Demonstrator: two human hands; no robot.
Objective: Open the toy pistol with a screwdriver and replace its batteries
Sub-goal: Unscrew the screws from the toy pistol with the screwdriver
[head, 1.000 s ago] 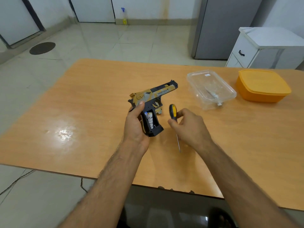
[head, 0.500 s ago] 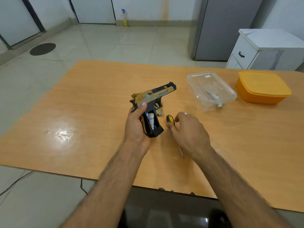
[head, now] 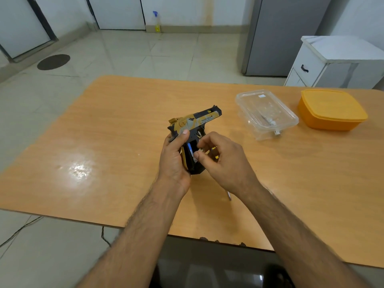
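The yellow-and-black toy pistol [head: 204, 118] is held off the table by my left hand [head: 173, 161], which wraps its grip, thumb on the side. The grip's battery bay faces me with its cover off, and a white-and-blue battery [head: 190, 148] shows inside. My right hand [head: 224, 163] is at the bay, thumb and forefinger pinching that battery. The screwdriver [head: 229, 196] lies on the table under my right hand; only its metal tip and a bit of yellow handle show.
On the wooden table [head: 104, 142], a clear plastic container [head: 266, 113] with small items stands to the right of the pistol, and a closed orange box [head: 332, 109] lies beyond it. A white cabinet [head: 332, 61] and grey fridge [head: 280, 34] stand behind.
My right hand laid the screwdriver on the table and moved left to the open battery bay. My left hand kept hold of the pistol.
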